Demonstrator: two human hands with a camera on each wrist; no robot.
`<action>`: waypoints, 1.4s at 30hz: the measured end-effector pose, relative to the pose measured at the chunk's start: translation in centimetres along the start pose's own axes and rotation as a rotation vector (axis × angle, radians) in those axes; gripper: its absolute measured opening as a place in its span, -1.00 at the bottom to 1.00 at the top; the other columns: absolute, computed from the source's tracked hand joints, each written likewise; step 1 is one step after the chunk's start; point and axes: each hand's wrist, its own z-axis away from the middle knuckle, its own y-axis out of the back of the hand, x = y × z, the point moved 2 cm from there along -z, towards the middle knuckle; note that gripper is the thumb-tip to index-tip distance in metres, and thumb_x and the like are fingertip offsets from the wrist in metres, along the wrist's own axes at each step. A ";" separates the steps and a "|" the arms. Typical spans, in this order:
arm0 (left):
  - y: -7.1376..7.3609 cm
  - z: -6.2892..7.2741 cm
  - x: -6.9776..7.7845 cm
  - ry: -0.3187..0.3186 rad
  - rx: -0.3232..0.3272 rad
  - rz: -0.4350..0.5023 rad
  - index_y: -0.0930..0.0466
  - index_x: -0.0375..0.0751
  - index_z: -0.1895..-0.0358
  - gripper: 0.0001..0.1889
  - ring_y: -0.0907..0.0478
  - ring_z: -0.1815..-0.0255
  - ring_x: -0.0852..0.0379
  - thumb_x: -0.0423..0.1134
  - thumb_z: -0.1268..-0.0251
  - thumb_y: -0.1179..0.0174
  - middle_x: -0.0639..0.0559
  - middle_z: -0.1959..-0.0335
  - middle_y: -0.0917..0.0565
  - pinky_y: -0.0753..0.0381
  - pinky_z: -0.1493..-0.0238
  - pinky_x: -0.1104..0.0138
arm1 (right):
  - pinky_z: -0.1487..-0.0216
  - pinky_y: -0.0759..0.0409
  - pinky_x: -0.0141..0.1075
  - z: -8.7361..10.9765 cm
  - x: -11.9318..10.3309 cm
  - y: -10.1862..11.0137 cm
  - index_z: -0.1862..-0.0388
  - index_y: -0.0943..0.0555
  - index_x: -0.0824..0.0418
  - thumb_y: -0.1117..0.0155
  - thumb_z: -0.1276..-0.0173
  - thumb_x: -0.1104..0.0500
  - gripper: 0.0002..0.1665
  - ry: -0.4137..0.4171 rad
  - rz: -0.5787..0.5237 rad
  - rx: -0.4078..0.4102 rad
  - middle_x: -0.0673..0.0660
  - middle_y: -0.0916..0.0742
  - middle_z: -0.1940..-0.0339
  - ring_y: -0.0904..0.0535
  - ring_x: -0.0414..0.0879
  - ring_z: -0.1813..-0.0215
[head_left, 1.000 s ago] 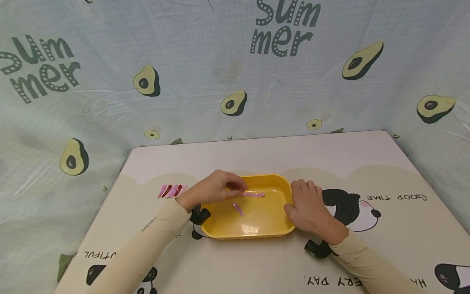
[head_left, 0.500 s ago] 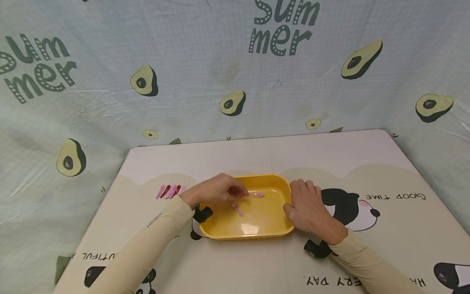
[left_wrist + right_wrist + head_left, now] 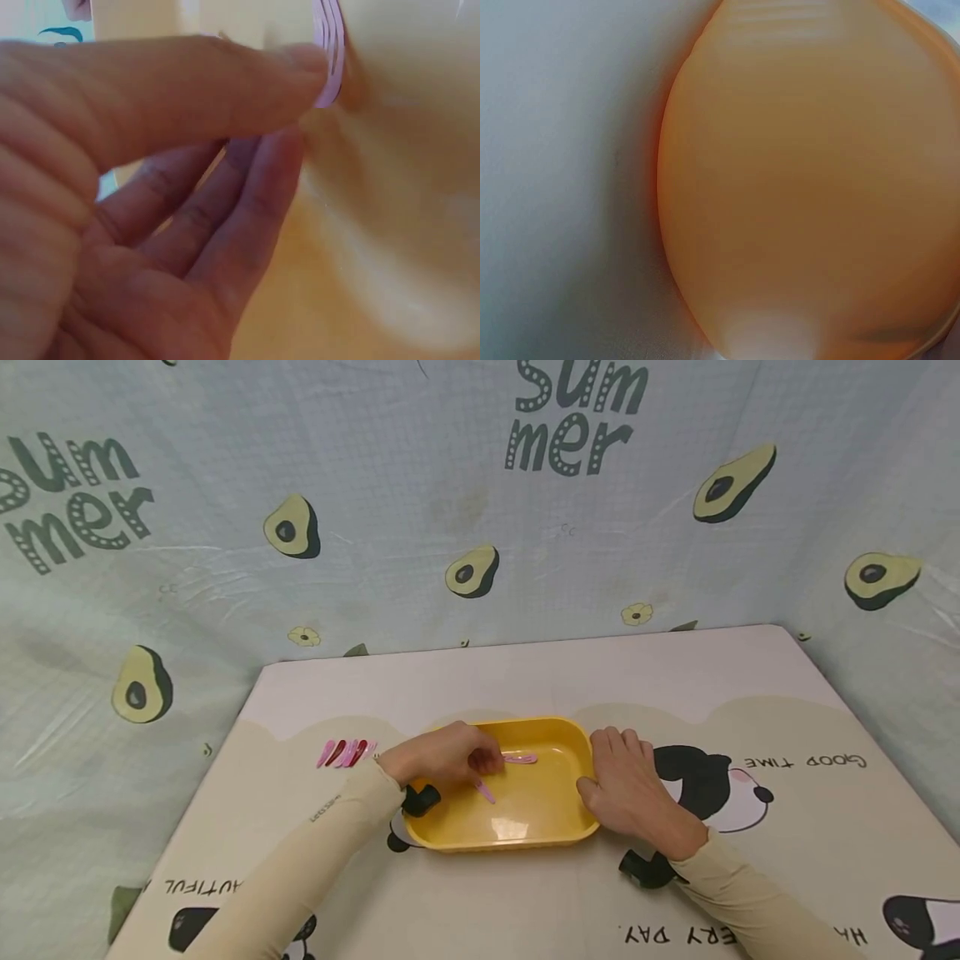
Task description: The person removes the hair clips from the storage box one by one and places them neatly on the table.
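Note:
A yellow tray (image 3: pixel 540 810) stands on the table, and my right hand (image 3: pixel 630 785) grips its right rim. Inside the tray lie two small pink hair clips. One hair clip (image 3: pixel 521 758) lies near the far side; the other hair clip (image 3: pixel 486 792) slants just in front of my left fingers. My left hand (image 3: pixel 453 753) reaches over the tray's left side, thumb and fingers a little apart and bent downward. In the left wrist view, the thumb tip (image 3: pixel 304 60) overlaps the edge of the pink clip (image 3: pixel 331 60). The right wrist view shows mainly the tray's wall (image 3: pixel 802 172).
Left of the tray, a row of pink and dark red hair clips (image 3: pixel 336 753) lies on the tabletop (image 3: pixel 525 902), which is printed with panda figures and words. A curtain (image 3: pixel 375 602) with avocados hangs behind the table.
My left hand has shifted from the far hair clip toward the nearer, slanted one, partly covering it. The right hand keeps its grip on the rim, and the tray stays in place.

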 end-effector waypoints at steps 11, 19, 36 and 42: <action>-0.6 0.1 0.1 0.072 0.022 0.013 -0.73 -0.23 0.10 -0.74 -0.61 0.23 0.24 -0.34 -0.15 -0.52 0.00 0.24 -0.74 -0.62 0.09 0.52 | 0.09 -0.12 -0.12 0.1 -0.2 -0.2 0.06 -0.44 0.31 -0.14 -0.29 0.16 -0.70 0.000 -0.001 -0.005 0.11 -0.40 0.30 -0.23 0.06 0.16; -1.1 0.0 -0.1 0.074 0.030 -0.007 -0.72 -0.22 0.13 -0.79 -0.58 0.26 0.27 -0.38 -0.18 -0.49 0.03 0.27 -0.73 -0.60 0.13 0.51 | 0.08 -0.14 -0.11 0.1 -0.2 -0.4 0.06 -0.44 0.31 -0.15 -0.28 0.16 -0.69 0.005 0.002 0.002 0.11 -0.41 0.29 -0.24 0.06 0.16; -1.6 -0.3 0.1 0.106 -0.012 0.014 -0.72 -0.16 0.21 -0.88 -0.52 0.31 0.27 -0.38 -0.24 -0.43 0.08 0.35 -0.68 -0.57 0.18 0.51 | 0.05 -0.15 -0.09 0.0 -0.3 -0.2 0.06 -0.44 0.30 -0.13 -0.29 0.16 -0.69 -0.006 -0.001 -0.010 0.11 -0.40 0.30 -0.24 0.06 0.15; -1.7 -0.8 0.2 0.094 -0.031 0.024 -0.70 -0.14 0.26 -0.91 -0.49 0.33 0.26 -0.38 -0.27 -0.41 0.11 0.37 -0.64 -0.54 0.22 0.51 | 0.05 -0.16 -0.07 0.0 -0.1 0.0 0.01 -0.44 0.32 -0.14 -0.32 0.15 -0.66 -0.012 0.004 -0.019 0.11 -0.42 0.27 -0.25 0.06 0.13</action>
